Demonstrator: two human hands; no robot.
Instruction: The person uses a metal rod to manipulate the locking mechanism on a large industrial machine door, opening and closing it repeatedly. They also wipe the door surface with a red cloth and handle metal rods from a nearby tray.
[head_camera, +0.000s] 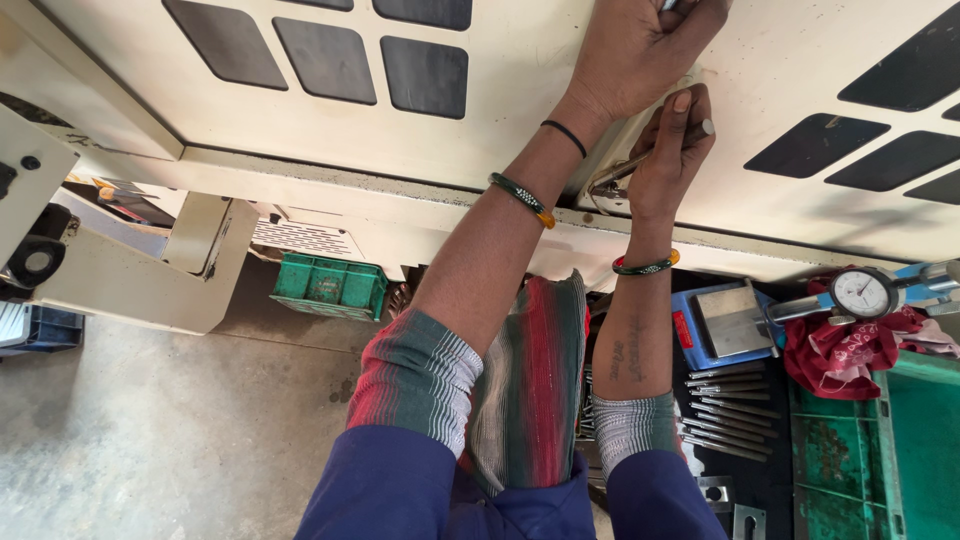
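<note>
— Where is the handle (640, 160) held?
— Right of centre in the upper frame, on the cream door (500, 110); the right hand (668, 165) is clenched on it.
— And the left hand (640, 50)?
— Fisted above, its contents hidden.
</note>
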